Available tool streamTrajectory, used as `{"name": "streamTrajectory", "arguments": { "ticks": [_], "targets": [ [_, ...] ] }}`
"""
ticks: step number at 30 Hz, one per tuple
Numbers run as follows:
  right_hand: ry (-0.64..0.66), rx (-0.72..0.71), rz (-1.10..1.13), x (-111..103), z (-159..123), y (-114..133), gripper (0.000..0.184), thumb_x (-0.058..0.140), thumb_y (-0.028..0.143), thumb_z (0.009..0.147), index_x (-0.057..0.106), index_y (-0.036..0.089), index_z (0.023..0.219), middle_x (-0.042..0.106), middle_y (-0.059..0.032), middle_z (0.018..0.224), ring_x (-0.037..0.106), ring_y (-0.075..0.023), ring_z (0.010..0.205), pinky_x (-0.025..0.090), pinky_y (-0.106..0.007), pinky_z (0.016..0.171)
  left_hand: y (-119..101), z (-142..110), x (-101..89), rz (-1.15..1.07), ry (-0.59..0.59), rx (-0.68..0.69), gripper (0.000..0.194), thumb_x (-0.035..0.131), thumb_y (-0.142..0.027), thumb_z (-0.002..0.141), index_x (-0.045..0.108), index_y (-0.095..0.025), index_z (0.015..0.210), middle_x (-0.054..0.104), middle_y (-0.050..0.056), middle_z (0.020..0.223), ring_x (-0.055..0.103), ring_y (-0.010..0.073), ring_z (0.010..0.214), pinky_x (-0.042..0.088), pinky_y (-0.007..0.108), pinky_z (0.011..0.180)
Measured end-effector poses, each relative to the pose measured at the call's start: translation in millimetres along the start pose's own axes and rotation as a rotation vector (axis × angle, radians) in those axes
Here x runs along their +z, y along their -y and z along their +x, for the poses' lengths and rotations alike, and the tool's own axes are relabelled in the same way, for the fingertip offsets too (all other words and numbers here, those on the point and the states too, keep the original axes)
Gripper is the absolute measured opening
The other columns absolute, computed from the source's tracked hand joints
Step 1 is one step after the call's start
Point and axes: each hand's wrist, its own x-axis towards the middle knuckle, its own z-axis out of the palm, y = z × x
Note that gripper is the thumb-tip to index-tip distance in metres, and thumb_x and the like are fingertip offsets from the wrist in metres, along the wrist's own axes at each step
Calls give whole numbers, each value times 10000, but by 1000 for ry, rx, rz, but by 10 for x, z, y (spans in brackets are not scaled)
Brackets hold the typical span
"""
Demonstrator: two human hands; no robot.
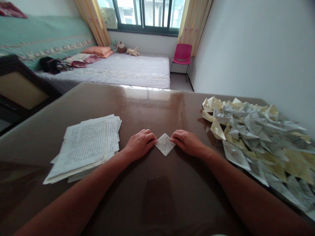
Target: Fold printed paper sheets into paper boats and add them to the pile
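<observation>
A small folded paper square (165,145), printed with dark writing and creased, lies like a diamond on the brown table between my hands. My left hand (141,141) pinches its left corner with thumb and curled fingers. At the opposite corner, my right hand (185,141) grips the paper the same way. Left of my left hand sits a stack of written sheets (86,144) with uneven edges. Beyond my right forearm spreads a large heap of folded paper boats (248,127), some white with writing, some yellowish.
The glossy brown table (157,193) reflects the window. Behind its far edge stands a bed (137,70) with pillows and cloths. A pink chair (182,54) is by the right wall, and a dark wooden chair (24,88) is at the left.
</observation>
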Motion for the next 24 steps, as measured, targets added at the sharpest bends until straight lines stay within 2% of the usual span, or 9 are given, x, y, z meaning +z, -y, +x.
{"name": "streamTrajectory", "arguments": {
  "ticks": [4,12,15,17,19,22,24],
  "targets": [
    [-5,85,-142,-9,-5,107,292,421,394,962,612,206,847,634,-34,881,571,-154,851,359,-248,676,-33,11,37,40,-12,-58,281,421,-419,938,612,-226,866,603,13,911,548,184,924,426,296,749],
    [4,113,-297,-28,-28,209,275,438,423,949,587,210,857,634,-31,895,575,-170,866,345,-259,638,-193,13,57,193,-51,-130,266,442,-424,922,550,-217,795,577,15,901,538,191,906,416,274,634],
    [2,122,-318,-21,-32,224,274,439,425,947,577,212,843,632,-25,886,577,-175,864,342,-262,626,-229,8,64,231,-66,-127,223,464,-404,918,545,-217,827,568,21,917,530,187,896,421,263,614],
    [-1,133,-317,-17,-29,240,271,440,427,945,572,211,847,629,-25,886,577,-174,849,342,-261,619,-233,-3,70,239,-84,-77,175,464,-372,929,559,-225,925,571,24,966,523,183,931,438,259,639],
    [-18,136,-314,-20,-24,268,241,447,409,947,574,210,899,625,-30,925,576,-168,837,351,-260,629,-221,-17,71,252,-82,37,163,445,-330,948,564,-253,1027,577,14,1026,510,177,976,450,254,678],
    [-14,41,-348,-54,-32,343,173,461,334,952,580,247,1045,613,-33,1009,568,-175,911,371,-265,698,-182,-38,55,289,-44,206,196,423,-284,962,575,-289,1086,600,-9,1052,506,168,986,453,253,721],
    [40,-37,-407,-95,-62,410,191,477,279,945,580,277,1105,614,-36,1024,558,-192,961,373,-284,739,-158,-48,31,312,-21,250,210,423,-273,963,586,-285,1094,615,-7,1053,515,165,974,452,252,720]
  ]
}}
